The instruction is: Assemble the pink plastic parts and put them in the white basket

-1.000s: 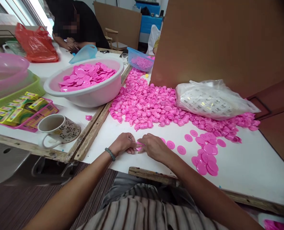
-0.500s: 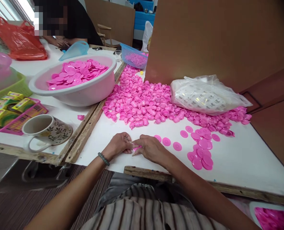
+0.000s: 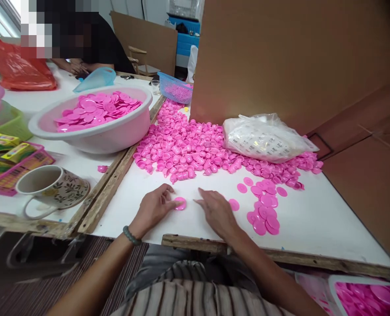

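A round pink plastic disc (image 3: 181, 206) lies on the white tabletop between my hands. At its left edge is my left hand (image 3: 153, 206), thumb tip touching or just over the disc and fingers spread apart. To the right of the disc, my right hand (image 3: 218, 213) hovers open and empty, fingertips pointing towards the left. Another pink disc (image 3: 234, 205) sits close beside the right hand. Farther right is a loose, overlapping cluster of flat pink discs (image 3: 264, 210). Beyond my hands spreads a heap of small pink cup-shaped pieces (image 3: 188, 145).
On the left stand a tub (image 3: 116, 136) full of pink discs, a floral mug (image 3: 66, 188) and a pink basket (image 3: 27, 169) of yellow boxes. A plastic bag (image 3: 264, 138) rests on the heap, before a tall cardboard panel (image 3: 280, 57). A person in black sits across the table.
My hands were together over a small pink piece; they have now moved apart, leaving a pink disc between them. The camera view has shifted slightly.
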The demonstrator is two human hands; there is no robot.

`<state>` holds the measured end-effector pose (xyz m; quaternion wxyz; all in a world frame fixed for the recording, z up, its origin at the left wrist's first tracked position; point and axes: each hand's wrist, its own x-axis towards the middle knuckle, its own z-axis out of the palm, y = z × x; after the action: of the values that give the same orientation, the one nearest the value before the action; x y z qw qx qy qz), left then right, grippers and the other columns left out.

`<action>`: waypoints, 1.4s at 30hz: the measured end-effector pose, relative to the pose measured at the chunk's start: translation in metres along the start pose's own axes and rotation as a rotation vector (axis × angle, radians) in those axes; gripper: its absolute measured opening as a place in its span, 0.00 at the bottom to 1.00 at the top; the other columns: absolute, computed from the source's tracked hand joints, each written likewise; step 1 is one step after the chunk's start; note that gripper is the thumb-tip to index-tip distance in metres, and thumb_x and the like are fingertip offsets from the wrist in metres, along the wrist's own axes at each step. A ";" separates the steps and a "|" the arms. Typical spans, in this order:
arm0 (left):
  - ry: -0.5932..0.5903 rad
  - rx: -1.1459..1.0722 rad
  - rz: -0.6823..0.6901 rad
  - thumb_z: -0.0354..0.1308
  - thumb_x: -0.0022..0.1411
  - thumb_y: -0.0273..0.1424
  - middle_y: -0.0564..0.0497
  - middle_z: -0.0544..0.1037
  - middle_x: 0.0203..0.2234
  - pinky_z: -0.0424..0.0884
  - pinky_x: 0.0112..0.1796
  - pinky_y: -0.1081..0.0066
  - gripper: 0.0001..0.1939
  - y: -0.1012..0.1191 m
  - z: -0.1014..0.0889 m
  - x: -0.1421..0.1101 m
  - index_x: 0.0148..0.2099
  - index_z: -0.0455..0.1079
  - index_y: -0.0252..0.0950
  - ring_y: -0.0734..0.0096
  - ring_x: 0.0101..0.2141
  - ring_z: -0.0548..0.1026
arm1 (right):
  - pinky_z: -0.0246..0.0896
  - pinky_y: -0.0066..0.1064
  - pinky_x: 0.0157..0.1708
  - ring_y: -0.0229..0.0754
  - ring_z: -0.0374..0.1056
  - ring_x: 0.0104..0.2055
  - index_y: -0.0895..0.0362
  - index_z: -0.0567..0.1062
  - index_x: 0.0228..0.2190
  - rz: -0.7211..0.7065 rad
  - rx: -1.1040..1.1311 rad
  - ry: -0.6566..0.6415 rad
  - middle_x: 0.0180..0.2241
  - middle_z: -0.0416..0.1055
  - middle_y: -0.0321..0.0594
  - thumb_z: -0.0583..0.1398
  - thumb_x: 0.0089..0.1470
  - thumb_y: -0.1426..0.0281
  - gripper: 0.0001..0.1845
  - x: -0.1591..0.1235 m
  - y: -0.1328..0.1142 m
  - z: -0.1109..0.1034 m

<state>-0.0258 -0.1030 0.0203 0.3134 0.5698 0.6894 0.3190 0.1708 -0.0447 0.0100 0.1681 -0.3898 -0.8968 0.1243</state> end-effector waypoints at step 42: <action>-0.019 0.027 0.184 0.56 0.53 0.25 0.51 0.75 0.33 0.65 0.31 0.73 0.18 -0.003 0.047 0.011 0.48 0.61 0.38 0.70 0.29 0.73 | 0.49 0.32 0.30 0.42 0.57 0.31 0.60 0.69 0.27 -0.370 -0.208 -0.123 0.27 0.66 0.41 0.49 0.51 0.84 0.13 0.011 -0.002 0.007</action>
<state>0.0079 -0.0888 -0.0107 0.2815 0.6379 0.6354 0.3317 0.1603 -0.0385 0.0065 0.0920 -0.2255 -0.9697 0.0217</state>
